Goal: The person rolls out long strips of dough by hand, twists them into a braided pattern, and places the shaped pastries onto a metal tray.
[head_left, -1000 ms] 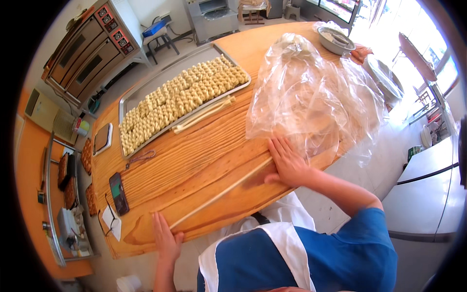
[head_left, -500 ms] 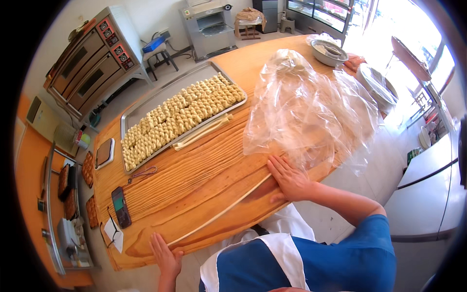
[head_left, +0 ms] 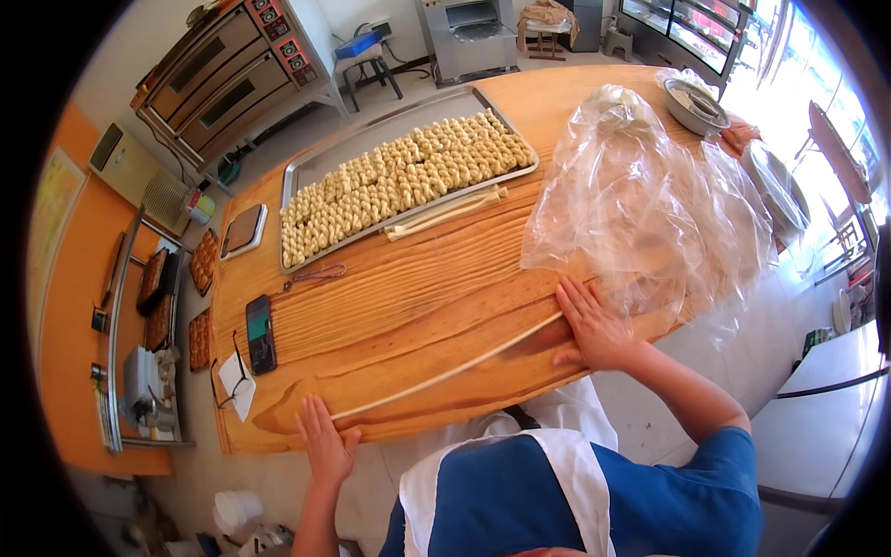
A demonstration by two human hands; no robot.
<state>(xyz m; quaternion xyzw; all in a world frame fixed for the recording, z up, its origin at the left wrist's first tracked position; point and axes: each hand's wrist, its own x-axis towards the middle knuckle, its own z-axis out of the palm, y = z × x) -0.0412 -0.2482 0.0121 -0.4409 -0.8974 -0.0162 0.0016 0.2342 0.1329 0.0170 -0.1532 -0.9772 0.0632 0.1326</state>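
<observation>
A long, thin dough rope lies in a slight curve along the near side of the wooden table. My left hand rests at its left end by the table's near edge, fingers stretched out. At the right end, my right hand presses flat with its fingers extended and the thumb apart. The rope's tips are partly hidden by the hands. Farther back, rows of braided dough pieces fill much of a metal tray. Several plain dough strips lie along the tray's near edge.
Clear plastic sheeting spreads beside my right hand, with a metal bowl behind it. A phone, glasses, a small scale and a cord lie on the left. A deck oven stands beyond.
The view has shifted, so the table appears farther right and higher in the picture. Both hands stay at the ends of the dough rope, which looks much the same.
</observation>
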